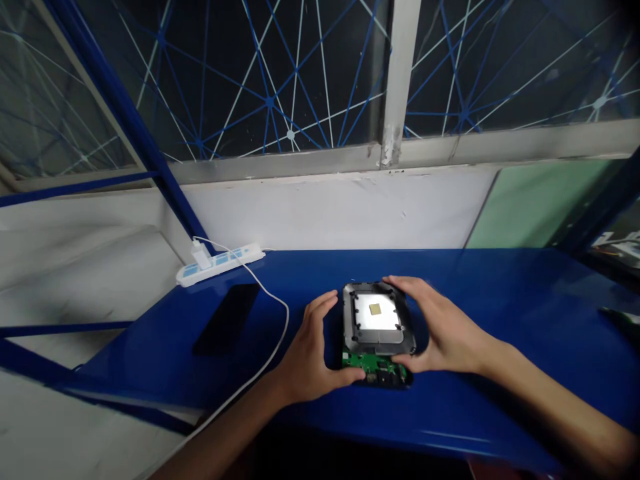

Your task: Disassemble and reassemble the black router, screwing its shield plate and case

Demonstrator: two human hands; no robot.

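Black, with a silvery plate inside, the cover (379, 317) sits in the right hand's (447, 330) grasp, between its thumb and fingers. Below it, the green board (367, 362) lies beside the left (313, 360) thumb, that hand loosely curved.

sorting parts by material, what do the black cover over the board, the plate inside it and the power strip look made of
Black cover: probably plastic, semi-gloss, moulded edges.
Plate: likely metal, bright and reflective, though foil is possible.
Power strip: likely white plastic, smooth.
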